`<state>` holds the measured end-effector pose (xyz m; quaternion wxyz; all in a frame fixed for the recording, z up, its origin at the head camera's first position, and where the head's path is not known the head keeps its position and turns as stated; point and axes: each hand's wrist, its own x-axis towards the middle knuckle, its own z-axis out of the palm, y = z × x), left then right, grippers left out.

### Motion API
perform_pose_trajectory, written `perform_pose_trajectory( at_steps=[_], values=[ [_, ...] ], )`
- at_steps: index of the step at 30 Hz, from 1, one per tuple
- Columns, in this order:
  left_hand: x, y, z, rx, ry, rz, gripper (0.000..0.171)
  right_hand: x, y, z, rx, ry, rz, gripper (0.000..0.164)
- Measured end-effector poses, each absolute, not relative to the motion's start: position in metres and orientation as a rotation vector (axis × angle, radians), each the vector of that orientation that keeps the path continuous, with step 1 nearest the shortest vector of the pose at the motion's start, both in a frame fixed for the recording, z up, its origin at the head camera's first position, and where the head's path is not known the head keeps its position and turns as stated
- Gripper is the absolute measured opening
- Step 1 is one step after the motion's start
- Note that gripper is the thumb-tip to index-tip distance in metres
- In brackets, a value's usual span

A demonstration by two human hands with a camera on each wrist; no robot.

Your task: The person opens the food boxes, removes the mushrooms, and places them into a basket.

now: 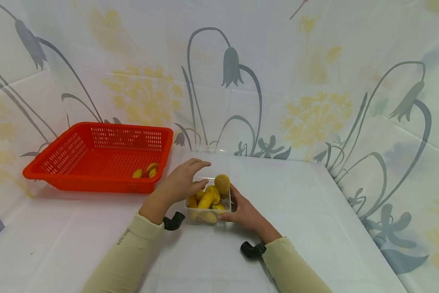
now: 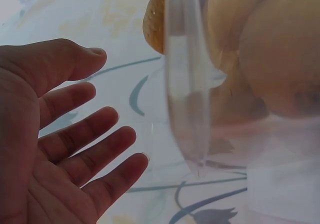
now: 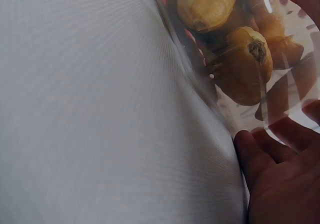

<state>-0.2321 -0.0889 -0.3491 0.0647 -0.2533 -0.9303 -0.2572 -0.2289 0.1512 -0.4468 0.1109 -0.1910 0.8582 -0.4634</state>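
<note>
Left hand [image 1: 179,182] spread, released, near the tub [image 1: 207,210] — right hand [image 1: 246,213] grips its right edge [image 1: 230,202]; table [image 1: 300,207] extends rightward.

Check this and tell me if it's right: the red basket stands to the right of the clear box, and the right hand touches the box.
Not quite: the head view shows the red basket standing to the left of the clear box. The right hand does touch the box.
</note>
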Motion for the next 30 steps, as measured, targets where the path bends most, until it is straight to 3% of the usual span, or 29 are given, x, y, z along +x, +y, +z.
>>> perform_pose_trajectory(
  at_steps=[30],
  values=[
    [-0.229, -0.047, -0.351, -0.866, -2.899, -0.833, 0.051, -0.229, 0.153, -0.449, -0.638, 2.470, -1.409, 0.108]
  ],
)
